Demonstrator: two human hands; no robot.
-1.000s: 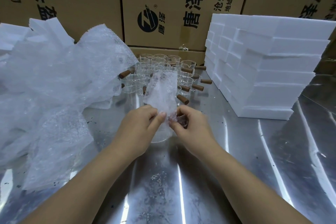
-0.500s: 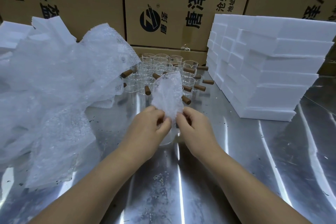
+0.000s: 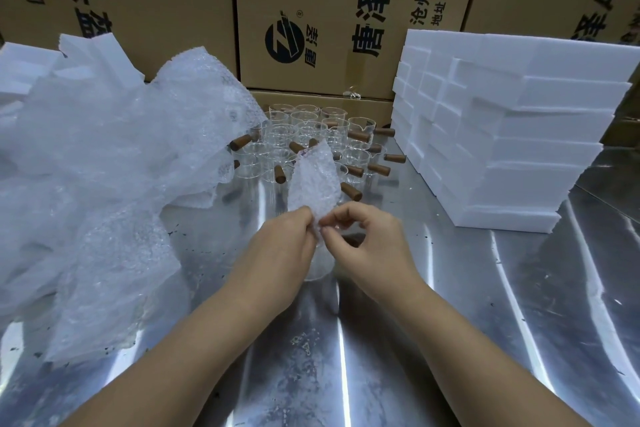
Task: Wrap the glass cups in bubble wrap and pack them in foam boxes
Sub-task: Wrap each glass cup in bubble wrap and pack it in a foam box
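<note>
A small piece of bubble wrap point(image 3: 314, 184) stands up between my hands over the steel table. My left hand point(image 3: 282, 250) pinches its lower edge from the left. My right hand point(image 3: 367, 243) pinches the same edge from the right with thumb and forefinger. Under my hands a clear glass cup point(image 3: 320, 263) rests on the table, partly hidden, with its brown wooden handle point(image 3: 353, 239) showing below my right fingers. Behind the wrap stand several more glass cups with wooden handles point(image 3: 304, 135).
A big heap of bubble wrap point(image 3: 104, 184) fills the left side. A stack of white foam boxes point(image 3: 512, 135) stands at the right. Cardboard cartons point(image 3: 311, 10) wall off the back. The steel table point(image 3: 346, 357) is shiny and speckled.
The bubble wrap piece has folded narrower and more upright. My right hand has let go of the cup's handle and now pinches the wrap's edge beside my left hand.
</note>
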